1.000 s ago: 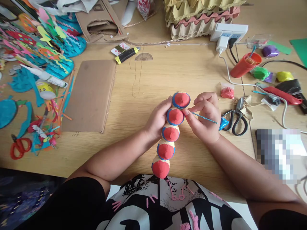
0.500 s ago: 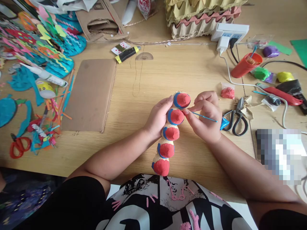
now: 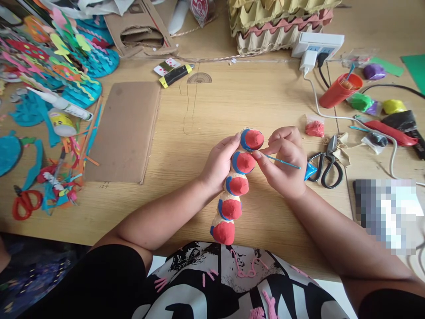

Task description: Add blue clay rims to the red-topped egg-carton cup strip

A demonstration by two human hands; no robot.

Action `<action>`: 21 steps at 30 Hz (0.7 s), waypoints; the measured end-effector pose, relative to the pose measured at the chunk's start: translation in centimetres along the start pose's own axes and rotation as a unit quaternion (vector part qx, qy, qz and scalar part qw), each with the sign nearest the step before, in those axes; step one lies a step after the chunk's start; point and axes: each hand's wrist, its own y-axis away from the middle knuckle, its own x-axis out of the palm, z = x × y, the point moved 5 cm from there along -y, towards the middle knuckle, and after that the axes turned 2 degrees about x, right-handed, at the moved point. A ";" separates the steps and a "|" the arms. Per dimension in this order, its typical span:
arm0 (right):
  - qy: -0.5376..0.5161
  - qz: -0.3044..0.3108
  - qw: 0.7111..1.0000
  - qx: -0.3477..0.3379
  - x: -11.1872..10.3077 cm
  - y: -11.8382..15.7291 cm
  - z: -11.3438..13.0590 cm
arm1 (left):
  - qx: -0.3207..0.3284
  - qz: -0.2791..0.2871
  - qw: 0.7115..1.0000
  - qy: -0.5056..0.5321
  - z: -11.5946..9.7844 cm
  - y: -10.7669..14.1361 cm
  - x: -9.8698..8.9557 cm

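A row of egg-carton cups [image 3: 237, 186] is held up over the table edge, running from near my chest away from me. Each cup carries a red clay cap, with blue clay along its left side. My left hand [image 3: 219, 161] is closed around the far end of this strip, thumb beside the top cup. Thumb and fingers of my right hand [image 3: 285, 159] pinch at the gap between the two farthest cups. A thin blue strand [image 3: 282, 161] runs out from that pinch to the right, beneath my curled fingers; its near end is at the cups.
Scissors [image 3: 328, 164] lie right of my right hand, near a packet of red clay [image 3: 314, 126]. A cardboard sheet [image 3: 121, 133] lies to the left, beside coloured scraps and red-handled scissors [image 3: 27, 203]. Stacked egg trays [image 3: 279, 26] and a power strip [image 3: 318, 44] stand behind.
Almost nothing differs. Both hands keep the same hold on the carton strip and the blue strand; the view has shifted very slightly.
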 end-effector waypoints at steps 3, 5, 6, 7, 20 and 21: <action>-0.003 -0.002 1.000 0.001 0.0 0.0 0.0 | 0.008 0.008 1.000 0.001 0.1 0.0 0.0; 0.000 -0.005 1.000 0.000 0.0 0.0 0.1 | 0.014 0.016 1.000 0.002 0.1 0.0 0.0; -0.001 -0.007 1.000 -0.002 0.0 0.0 0.1 | 0.015 0.019 1.000 0.002 0.2 0.0 0.0; -0.001 -0.009 1.000 -0.003 0.0 0.0 0.2 | 0.015 0.020 1.000 0.002 0.2 0.0 0.0; 0.010 -0.010 1.000 0.009 0.0 -0.1 0.5 | 0.009 0.016 1.000 0.005 0.1 0.1 0.1; 0.011 -0.009 1.000 0.013 0.0 -0.1 0.5 | 0.008 0.014 1.000 0.002 0.1 0.1 0.1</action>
